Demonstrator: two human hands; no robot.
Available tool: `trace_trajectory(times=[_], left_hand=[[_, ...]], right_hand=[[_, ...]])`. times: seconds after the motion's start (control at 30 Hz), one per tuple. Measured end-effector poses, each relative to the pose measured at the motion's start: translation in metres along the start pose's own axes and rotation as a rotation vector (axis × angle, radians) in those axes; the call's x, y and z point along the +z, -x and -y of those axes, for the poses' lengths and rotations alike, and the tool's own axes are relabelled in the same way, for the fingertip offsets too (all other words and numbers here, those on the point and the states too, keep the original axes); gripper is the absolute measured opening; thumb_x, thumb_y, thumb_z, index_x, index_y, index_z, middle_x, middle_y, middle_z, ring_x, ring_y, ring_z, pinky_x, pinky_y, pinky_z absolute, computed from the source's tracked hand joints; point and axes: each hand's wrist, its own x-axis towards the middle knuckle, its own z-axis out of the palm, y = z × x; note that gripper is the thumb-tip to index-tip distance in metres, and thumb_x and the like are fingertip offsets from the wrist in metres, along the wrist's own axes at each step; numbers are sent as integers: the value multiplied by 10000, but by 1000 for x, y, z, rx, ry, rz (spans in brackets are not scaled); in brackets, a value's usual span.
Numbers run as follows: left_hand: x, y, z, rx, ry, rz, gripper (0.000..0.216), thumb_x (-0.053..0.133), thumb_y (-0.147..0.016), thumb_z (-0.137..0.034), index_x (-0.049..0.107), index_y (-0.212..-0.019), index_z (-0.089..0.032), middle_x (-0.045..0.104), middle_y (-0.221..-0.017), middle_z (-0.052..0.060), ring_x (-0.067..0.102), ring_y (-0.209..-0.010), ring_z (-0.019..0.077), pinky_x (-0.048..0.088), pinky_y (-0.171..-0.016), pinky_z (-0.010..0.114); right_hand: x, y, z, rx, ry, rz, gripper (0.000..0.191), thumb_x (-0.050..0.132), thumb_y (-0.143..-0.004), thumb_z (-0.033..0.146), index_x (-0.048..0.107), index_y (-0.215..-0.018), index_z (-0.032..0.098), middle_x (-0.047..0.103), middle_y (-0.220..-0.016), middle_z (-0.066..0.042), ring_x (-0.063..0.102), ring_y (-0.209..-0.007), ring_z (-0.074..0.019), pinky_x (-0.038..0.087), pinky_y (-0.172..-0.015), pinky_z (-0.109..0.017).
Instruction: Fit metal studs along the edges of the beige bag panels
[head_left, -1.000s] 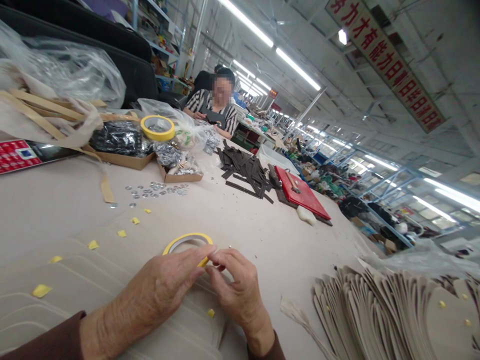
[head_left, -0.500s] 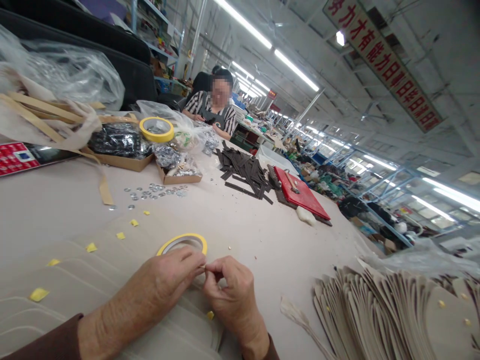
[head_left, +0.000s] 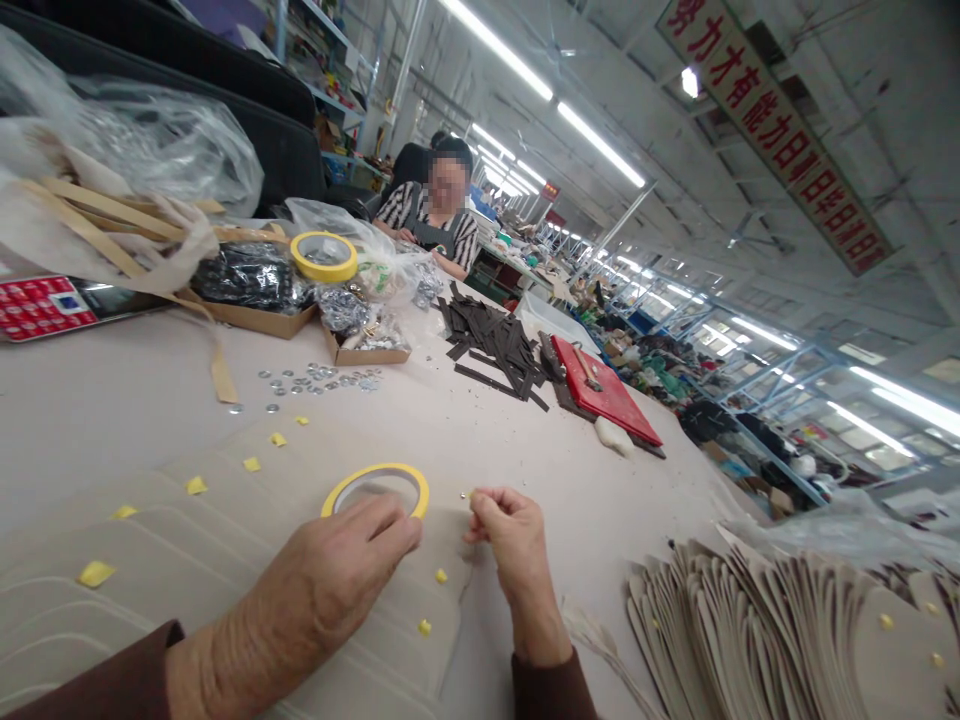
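My left hand (head_left: 341,565) is closed on a roll of yellow tape (head_left: 422,490), its fingers over the near side of the ring. To the right of it, my right hand (head_left: 510,530) pinches a small piece of yellow tape, mostly hidden by the fingertips. A tiny shiny metal bit (head_left: 463,496) lies on the table by those fingertips. Beneath my left hand are overlapping beige pieces (head_left: 172,575) of sheet material, fanned out. Small yellow tape squares (head_left: 96,573) dot them on the left, and two more (head_left: 441,576) sit near their right edge.
A thick stack of beige pieces (head_left: 750,630) stands at right. Loose metal discs (head_left: 322,378), an open box of small parts (head_left: 371,350) and a second tape roll (head_left: 324,257) lie farther back. Beyond are dark strips (head_left: 491,345), a red board (head_left: 611,395) with a hammer, and a seated person (head_left: 439,210).
My right hand has moved right, away from my left hand and the tape roll, with its fingers pinched. The left hand stays at the roll. The view has shifted slightly.
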Motion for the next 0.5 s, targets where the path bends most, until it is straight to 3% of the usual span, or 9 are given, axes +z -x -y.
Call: trace_trajectory(times=[0.13, 0.3, 0.5], left_hand=[[2, -3, 6, -96, -189, 158, 236, 410, -976, -7, 543, -890, -182, 502, -844, 28, 505, -760, 226, 363, -675, 349], [-6, -15, 1, -318, -251, 521, 340, 420, -903, 77, 633, -976, -177, 582, -953, 67, 587, -882, 258, 492, -771, 379], [-8, -18, -2, -347, -238, 567, 292, 434, -953, 37, 632, -1020, -168, 577, -1002, 77, 589, -949, 273, 551, -847, 446]], right_hand=[[-20, -22, -11, 23, 59, 46, 434, 706, -614, 504, 679, -748, 92, 625, -557, -9, 543, -424, -77, 445, -442, -189], [-15, -30, -17, 19, 164, 66, 353, 683, -667, 430, 677, -772, 94, 609, -548, 11, 535, -388, -69, 379, -410, -167], [-7, -33, -14, -23, 312, 80, 192, 611, -751, 301, 671, -732, 120, 586, -527, 34, 498, -362, -69, 373, -384, -177]])
